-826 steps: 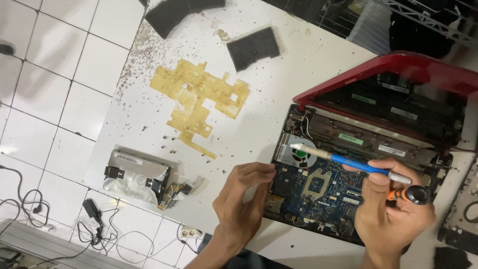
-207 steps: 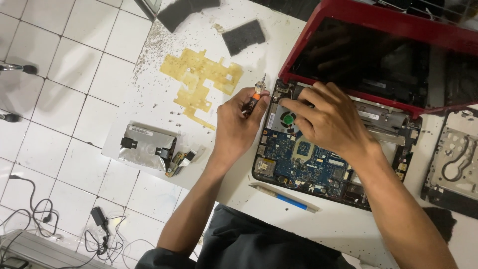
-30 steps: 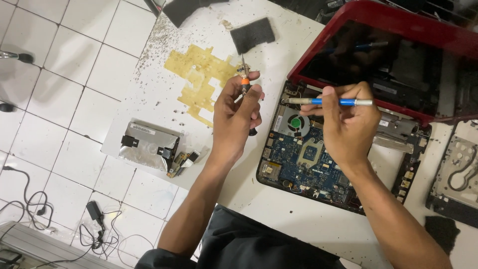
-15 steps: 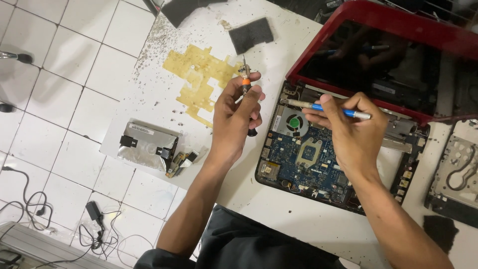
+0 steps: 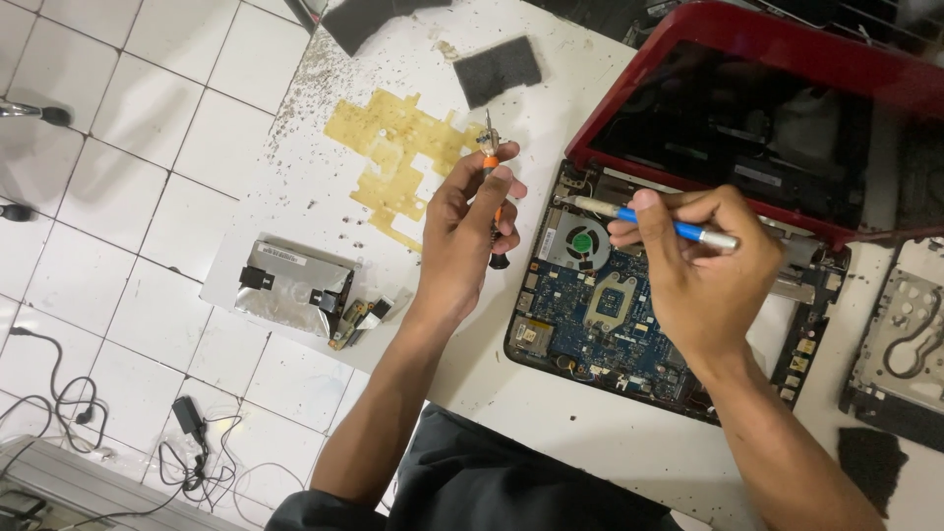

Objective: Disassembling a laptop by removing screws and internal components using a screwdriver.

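Observation:
My left hand (image 5: 464, 231) holds a small screwdriver (image 5: 489, 157) with an orange collar upright, just left of an opened red laptop (image 5: 767, 59). My right hand (image 5: 708, 280) grips a blue-handled brush (image 5: 644, 214) like a pen; its pale tip rests at the top edge of the exposed blue motherboard (image 5: 615, 324), above the round cooling fan (image 5: 578, 241). The laptop's dark screen stands open behind the board.
A yellow film sheet (image 5: 388, 157) and two dark foam pads (image 5: 497, 71) lie on the speckled white table (image 5: 580, 433). A silver drive with a cable (image 5: 295, 285) sits on the left. A metal chassis part (image 5: 900, 344) lies on the right. Cables trail on the tiled floor (image 5: 118, 433).
My right hand has lowered the brush from above the laptop hinge down to the board by the fan. My left hand has kept the screwdriver upright in place.

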